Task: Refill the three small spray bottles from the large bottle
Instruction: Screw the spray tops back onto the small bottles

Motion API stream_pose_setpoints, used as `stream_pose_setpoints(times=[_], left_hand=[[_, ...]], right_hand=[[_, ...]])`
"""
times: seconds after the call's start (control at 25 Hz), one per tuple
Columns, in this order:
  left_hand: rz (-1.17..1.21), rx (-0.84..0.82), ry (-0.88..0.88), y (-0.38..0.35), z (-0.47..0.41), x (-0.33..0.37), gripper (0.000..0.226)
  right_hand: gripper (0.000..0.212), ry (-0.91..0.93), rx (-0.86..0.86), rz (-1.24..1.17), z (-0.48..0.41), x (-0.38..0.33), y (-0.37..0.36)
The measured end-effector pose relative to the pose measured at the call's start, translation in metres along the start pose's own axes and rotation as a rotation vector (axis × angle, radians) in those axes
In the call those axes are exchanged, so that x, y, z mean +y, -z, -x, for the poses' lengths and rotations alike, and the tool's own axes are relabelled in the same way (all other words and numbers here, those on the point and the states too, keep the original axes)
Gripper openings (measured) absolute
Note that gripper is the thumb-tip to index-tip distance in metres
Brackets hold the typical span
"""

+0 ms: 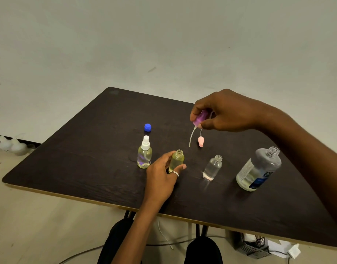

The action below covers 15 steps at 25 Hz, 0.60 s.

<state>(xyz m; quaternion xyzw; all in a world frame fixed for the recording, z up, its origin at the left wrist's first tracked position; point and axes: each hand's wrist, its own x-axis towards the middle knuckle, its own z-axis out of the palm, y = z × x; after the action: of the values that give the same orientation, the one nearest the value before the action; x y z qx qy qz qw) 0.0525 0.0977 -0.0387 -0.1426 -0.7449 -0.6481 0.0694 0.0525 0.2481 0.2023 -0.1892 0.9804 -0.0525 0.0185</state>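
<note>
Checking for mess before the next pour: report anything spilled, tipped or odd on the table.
No spill shows on the dark wooden table. The one thing lying down is the small pink spray head, on its side beyond the clear, nearly empty small bottle; that fits a refill in progress.

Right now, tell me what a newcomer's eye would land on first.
The right hand, raised over the middle of the dark table, pinches a purple spray cap with its tube dangling. Below it, the left hand grips an uncapped small bottle of yellowish liquid. The large bottle stands open at the right, and a blue cap sits alone farther back.
</note>
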Motion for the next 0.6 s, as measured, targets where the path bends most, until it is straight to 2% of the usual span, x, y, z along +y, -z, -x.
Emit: stream_pose_setpoints(times=[0.28, 0.6], left_hand=[[0.003, -0.005, 0.003, 0.001, 0.000, 0.001, 0.043], [0.034, -0.002, -0.005, 0.000, 0.001, 0.000, 0.041]], right_hand=[[0.020, 0.050, 0.028, -0.013, -0.006, -0.006, -0.016], [0.022, 0.048, -0.060, 0.022, -0.016, -0.013, -0.064]])
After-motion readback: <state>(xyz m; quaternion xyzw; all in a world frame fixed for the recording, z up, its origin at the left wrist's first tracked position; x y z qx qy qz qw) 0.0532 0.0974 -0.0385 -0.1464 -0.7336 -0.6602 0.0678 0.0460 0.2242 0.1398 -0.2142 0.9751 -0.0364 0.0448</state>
